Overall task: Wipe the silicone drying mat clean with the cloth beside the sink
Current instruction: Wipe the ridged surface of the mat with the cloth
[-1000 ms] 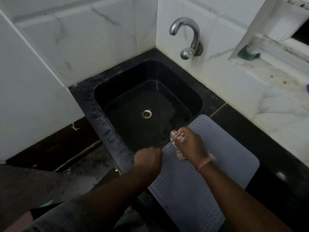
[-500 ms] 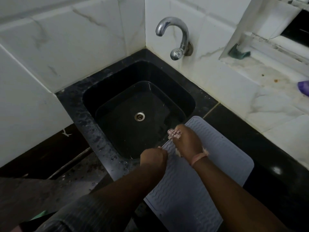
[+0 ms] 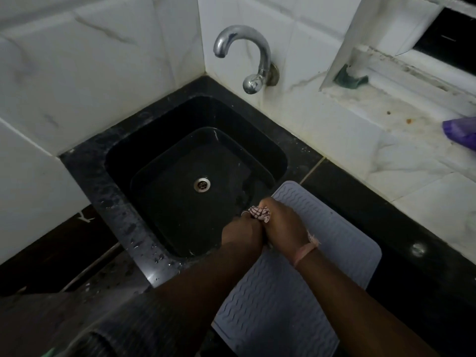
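Both hands pressed together at the sink-side edge of the grey silicone drying mat [image 3: 322, 266]. Right hand [image 3: 284, 226] fisted around a bunched pink checked cloth [image 3: 260, 213], cloth poking out at the fingertips. Left hand [image 3: 240, 234] closed, touching the right, over the rim of the black sink [image 3: 144, 228]. Pink band [image 3: 304, 252] on right wrist. Mat lies on the black desk [image 3: 360, 202], running back under both forearms. Drain [image 3: 202, 184] ahead-left of the hands, chrome tap [image 3: 247, 52] on the tiled wall beyond. Purple object [image 3: 459, 132] far right, cut off by the frame edge.
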A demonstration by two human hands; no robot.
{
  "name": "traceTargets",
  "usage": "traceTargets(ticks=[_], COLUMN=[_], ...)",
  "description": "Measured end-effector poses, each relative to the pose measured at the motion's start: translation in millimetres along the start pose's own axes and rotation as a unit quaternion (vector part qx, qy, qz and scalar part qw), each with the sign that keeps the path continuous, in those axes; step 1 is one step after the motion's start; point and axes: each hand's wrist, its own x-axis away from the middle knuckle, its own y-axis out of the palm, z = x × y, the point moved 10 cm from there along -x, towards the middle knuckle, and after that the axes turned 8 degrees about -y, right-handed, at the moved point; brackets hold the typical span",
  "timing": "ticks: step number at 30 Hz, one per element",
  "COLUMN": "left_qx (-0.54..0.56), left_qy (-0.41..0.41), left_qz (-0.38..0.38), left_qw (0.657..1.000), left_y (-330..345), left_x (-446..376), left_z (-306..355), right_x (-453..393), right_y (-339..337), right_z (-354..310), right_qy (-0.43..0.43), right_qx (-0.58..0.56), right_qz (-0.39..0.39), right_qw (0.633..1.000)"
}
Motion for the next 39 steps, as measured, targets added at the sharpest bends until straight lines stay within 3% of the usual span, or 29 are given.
traceTargets(ticks=[6,8,12,16,24,33,39], left_qx=[0.005,0.015,-0.054,-0.049,-0.043,-0.082,-0.087], left_qy=[-0.001,-0.026,0.02,0.014,-0.03,-0.074,-0.045], left_qz=[-0.012,-0.025,-0.067,-0.102,-0.188,-0.176,-0.157], left_qw=[1.0,0.999,0.996,0.993,0.981,0.978,0.983], left_y=[10.7,15.0,17.9,9.6,1.2,9.3,6.0], left_x=[-5.8,-7.4,-11.3,-19.4,-50.7,-54.2,-53.9], left_z=[2.4,-2.3,7.9,18.7,33.0,38.8,39.5], right_x=[-16.9,-26.8,-52.3,-62.3,-51.0,-49.2,-4.0], right_y=[-6.9,-15.5,-50.7,-75.7,-57.3,-72.1,-84.3], right_z=[3.8,19.7,55.3,77.7,53.7,74.5,115.9], right_qy=[-0.022,0.005,0.053,0.074,0.005,0.07,0.141], right_qx=[0.023,0.046,0.032,0.037,0.036,0.046,0.057], right_qz=[0.021,0.036,0.099,0.144,0.114,0.103,0.084], right_qw=[0.999,0.998,0.993,0.986,0.993,0.991,0.985])
